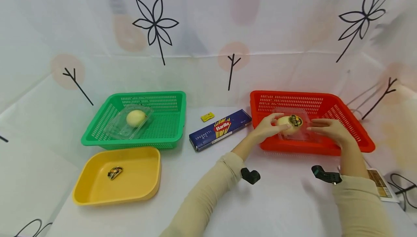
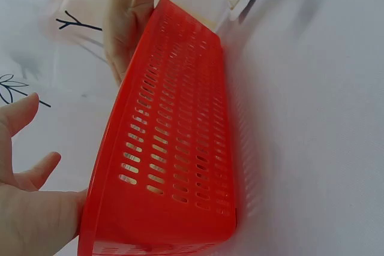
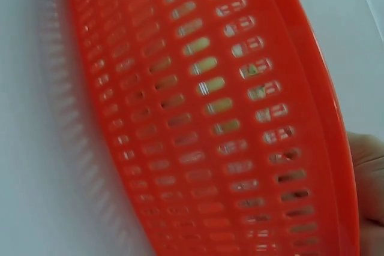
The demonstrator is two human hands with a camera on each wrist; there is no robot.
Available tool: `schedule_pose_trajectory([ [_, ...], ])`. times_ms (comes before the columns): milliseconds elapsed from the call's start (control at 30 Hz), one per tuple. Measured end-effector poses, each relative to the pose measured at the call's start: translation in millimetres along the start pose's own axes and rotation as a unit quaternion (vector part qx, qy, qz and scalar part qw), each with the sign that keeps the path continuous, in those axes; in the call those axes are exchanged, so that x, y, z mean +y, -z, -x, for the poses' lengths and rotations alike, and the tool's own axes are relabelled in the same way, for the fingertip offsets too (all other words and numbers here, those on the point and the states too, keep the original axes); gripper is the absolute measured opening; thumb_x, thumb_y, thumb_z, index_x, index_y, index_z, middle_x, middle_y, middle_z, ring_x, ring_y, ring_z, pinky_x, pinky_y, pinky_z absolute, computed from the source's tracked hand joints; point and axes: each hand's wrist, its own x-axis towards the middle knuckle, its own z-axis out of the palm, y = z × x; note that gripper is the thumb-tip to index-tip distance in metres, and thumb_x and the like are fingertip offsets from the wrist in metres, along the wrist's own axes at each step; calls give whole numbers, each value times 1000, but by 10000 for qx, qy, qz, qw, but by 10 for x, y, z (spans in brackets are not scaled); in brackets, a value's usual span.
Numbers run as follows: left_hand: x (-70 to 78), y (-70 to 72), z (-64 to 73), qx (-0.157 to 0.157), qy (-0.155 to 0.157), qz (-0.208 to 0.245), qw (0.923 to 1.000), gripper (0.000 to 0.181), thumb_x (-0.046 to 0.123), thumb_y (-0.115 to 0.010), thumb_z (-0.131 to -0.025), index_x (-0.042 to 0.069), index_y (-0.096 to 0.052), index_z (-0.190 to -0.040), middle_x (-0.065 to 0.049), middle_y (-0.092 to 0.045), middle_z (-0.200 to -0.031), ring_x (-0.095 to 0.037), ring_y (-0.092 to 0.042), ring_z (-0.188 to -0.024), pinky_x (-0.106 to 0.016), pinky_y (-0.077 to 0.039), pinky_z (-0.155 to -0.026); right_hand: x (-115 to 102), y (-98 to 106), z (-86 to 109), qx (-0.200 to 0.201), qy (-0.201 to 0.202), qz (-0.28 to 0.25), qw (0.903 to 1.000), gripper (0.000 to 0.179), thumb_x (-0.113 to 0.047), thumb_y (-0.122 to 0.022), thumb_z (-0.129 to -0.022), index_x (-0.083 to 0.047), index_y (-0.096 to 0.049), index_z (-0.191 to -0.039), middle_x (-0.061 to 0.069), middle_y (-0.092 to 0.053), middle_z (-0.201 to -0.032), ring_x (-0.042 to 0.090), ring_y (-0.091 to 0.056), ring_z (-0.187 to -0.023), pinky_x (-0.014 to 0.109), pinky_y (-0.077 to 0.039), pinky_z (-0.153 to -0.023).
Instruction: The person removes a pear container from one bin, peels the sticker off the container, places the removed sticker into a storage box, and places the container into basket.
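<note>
A pale yellow round item (image 1: 286, 125) with a dark printed label (image 1: 295, 120) sits with a clear plastic container (image 1: 304, 135) inside the red basket (image 1: 350, 132). My left hand (image 1: 268, 127) reaches over the basket's left front rim, its thumb and fingers spread beside the round item. In the left wrist view, those fingers (image 2: 24, 112) stand apart above the rim. From the right, my right hand (image 1: 330, 129) extends over the basket with nearly straight fingers pointing toward the container. Only part of the right hand (image 3: 367, 175) shows behind the rim in the right wrist view.
A green basket (image 1: 180, 121) at left holds another clear container (image 1: 114, 130) with a pale round item (image 1: 136, 118). Before it stands a yellow tub (image 1: 143, 179) with a small dark-and-gold piece (image 1: 114, 172). A blue spaghetti box (image 1: 208, 135) and yellow packet (image 1: 207, 116) lie between baskets.
</note>
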Motion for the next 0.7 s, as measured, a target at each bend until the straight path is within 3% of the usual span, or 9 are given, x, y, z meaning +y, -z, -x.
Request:
schedule_pose_trajectory([
  [100, 5, -56, -50, 91, 100, 73, 9999, 58, 24, -71, -84, 17, -48, -137, -6, -60, -108, -15, -56, -78, -30, -54, -72, -42, -59, -26, -10, -9, -32, 10000, 77, -41, -59, -90, 6, -29, -143, 33, -40, -137, 51, -27, -126, 61, -36, -97],
  [200, 15, -92, -88, 214, 252, 61, 9994, 60, 24, -72, -83, 17, -48, -137, -7, -60, -108, -17, -56, -71, -33, -56, -68, -69, -100, -51, 40, -19, 117, 9999, 80, -42, -60, -89, 6, -27, -144, 38, -31, -139, 53, -28, -123, 60, -40, -94],
  [367, 22, -97, -132, 285, 356, -170, 9988, 60, 22, -73, -82, 16, -48, -136, -7, -58, -115, -13, -53, -75, -29, -54, -68, -77, -116, -90, 53, -59, 288, 9996, 84, -42, -63, -87, 3, -23, -146, 39, -24, -141, 54, -27, -121, 60, -41, -92],
  [533, 27, -81, -168, 188, 387, 20, 9991, 64, 10, -73, -80, 13, -46, -138, -11, -57, -117, -12, -51, -75, -31, -54, -72, -70, -87, -119, -181, -74, 294, 9994, 86, -41, -62, -88, 3, -18, -147, 41, -20, -141, 55, -25, -120, 62, -39, -92],
  [700, 20, -93, -187, 171, 579, -29, 9982, 66, 7, -73, -80, 14, -44, -139, -7, -58, -108, -12, -51, -73, -31, -54, -70, -71, -93, -134, -366, -54, 123, 9992, 84, -39, -62, -89, 5, -18, -146, 39, -27, -138, 46, -39, -110, 42, -51, -82],
])
